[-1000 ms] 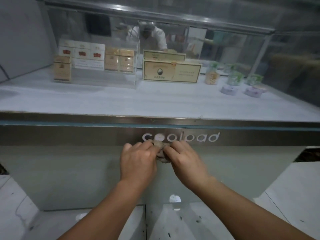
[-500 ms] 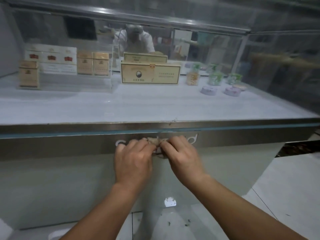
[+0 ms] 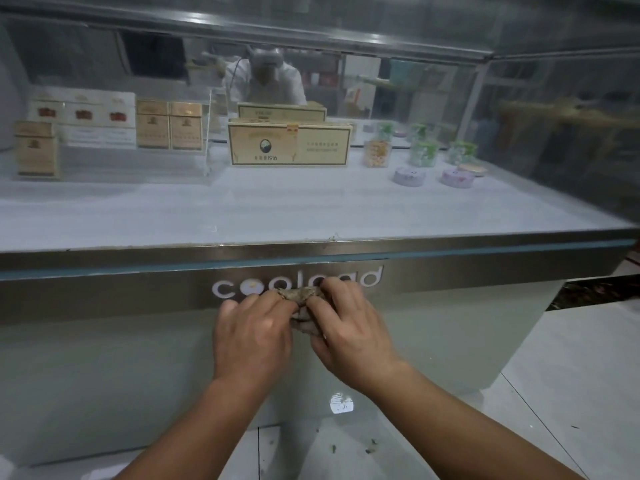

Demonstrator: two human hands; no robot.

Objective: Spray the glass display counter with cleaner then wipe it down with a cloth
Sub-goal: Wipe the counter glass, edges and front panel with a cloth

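Since a second ago both hands have climbed from just under the white lettering onto the brushed-metal band (image 3: 104, 292) of the glass display counter (image 3: 450, 216), and they now cover the middle of the "coolpad" logo (image 3: 228, 289). The left hand (image 3: 251, 336) and right hand (image 3: 349, 327) sit knuckle to knuckle at about 6 o'clock in the view. Their fingers are curled in and pinch a crumpled brownish cloth (image 3: 299, 294) between them, against the band.

Behind the glass, a cigarette carton (image 3: 289, 145) stands at 12 o'clock, cigarette packs (image 3: 169, 128) at 10, and small jars (image 3: 377, 150) and round tins (image 3: 408, 176) at 2. No spray bottle shows (so I cannot tell whether cleaner has gone on).

The likely trouble is smearing. Wadded this tight, the cloth offers little face, and it looks soiled, so dragging it up onto the hazy pane could leave streaks. A hard two-handed scrub might also lift the stuck-on letters.
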